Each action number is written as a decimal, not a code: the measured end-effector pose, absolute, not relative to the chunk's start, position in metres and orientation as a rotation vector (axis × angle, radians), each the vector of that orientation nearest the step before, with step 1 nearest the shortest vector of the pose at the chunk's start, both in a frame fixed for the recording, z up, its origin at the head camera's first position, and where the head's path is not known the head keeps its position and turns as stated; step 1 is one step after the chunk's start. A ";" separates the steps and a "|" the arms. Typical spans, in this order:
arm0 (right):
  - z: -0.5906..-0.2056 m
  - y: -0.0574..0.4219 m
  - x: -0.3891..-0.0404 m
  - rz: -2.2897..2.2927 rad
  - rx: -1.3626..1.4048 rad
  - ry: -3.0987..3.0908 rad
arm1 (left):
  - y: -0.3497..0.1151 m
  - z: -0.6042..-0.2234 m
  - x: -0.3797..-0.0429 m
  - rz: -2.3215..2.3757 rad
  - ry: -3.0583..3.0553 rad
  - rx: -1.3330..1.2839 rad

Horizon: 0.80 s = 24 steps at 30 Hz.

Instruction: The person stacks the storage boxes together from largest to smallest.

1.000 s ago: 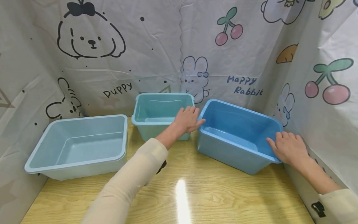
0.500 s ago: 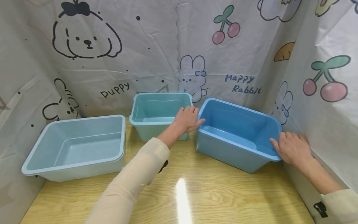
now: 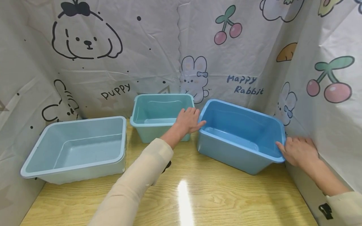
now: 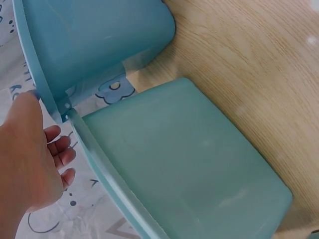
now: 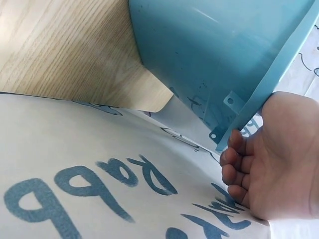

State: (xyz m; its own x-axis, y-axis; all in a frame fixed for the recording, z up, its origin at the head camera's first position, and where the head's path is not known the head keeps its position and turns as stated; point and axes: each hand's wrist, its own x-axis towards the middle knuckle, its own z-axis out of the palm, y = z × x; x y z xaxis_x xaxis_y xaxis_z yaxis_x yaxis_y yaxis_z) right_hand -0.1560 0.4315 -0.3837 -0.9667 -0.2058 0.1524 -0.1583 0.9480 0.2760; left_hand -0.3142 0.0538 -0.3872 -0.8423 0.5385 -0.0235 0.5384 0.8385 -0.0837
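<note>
A blue plastic bin (image 3: pixel 240 153), hollow and turned slightly, stands on the right of the table. My left hand (image 3: pixel 185 121) is at its left end, thumb over the rim and fingers outside, overlapping the green bin's corner. In the left wrist view that thumb lies at the blue rim, fingers loosely curled past the corner. My right hand (image 3: pixel 300 152) holds the bin's right end. Its thumb reaches over the rim, while the curled fingers (image 5: pixel 234 164) lie outside, right at the corner; the thumb tip is hidden in the right wrist view.
A smaller green bin (image 3: pixel 150 133) stands at the back middle, close to the blue one. At the left is a wide pale blue bin (image 3: pixel 79 172). Printed cloth (image 3: pixel 158 62) encloses the wood-grain table (image 3: pixel 215 194) behind and at both sides, near the right hand.
My right hand has shifted outward, to the right, its fingers passing from over the rim to outside it. The left hand and the bins have stayed put; the head view has shifted slightly.
</note>
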 end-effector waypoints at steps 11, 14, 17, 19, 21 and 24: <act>-0.381 0.435 -0.160 -0.302 0.174 -3.141 | 0.052 -0.392 -0.319 0.191 -3.032 -0.957; -0.380 0.435 -0.162 -0.260 0.133 -3.194 | 0.052 -0.393 -0.320 0.202 -3.031 -0.976; -0.380 0.436 -0.164 -0.227 0.104 -3.236 | 0.053 -0.395 -0.323 0.188 -3.033 -0.997; -0.380 0.437 -0.165 -0.214 0.108 -3.240 | 0.054 -0.398 -0.326 0.194 -3.044 -1.012; -0.381 0.439 -0.166 -0.207 0.129 -3.232 | 0.054 -0.398 -0.327 0.196 -3.043 -1.027; -0.382 0.441 -0.166 -0.201 0.163 -3.211 | 0.054 -0.398 -0.327 0.221 -3.023 -1.046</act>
State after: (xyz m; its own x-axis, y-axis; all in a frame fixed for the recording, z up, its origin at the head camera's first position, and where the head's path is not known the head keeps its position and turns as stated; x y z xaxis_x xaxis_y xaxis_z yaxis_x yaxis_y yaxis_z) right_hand -0.1663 0.4411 -0.3822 -0.9917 -0.0958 -0.0854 -0.1057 0.9871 0.1205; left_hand -0.3274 0.0542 -0.3984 -0.7853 0.6099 -0.1063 0.6189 0.7780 -0.1084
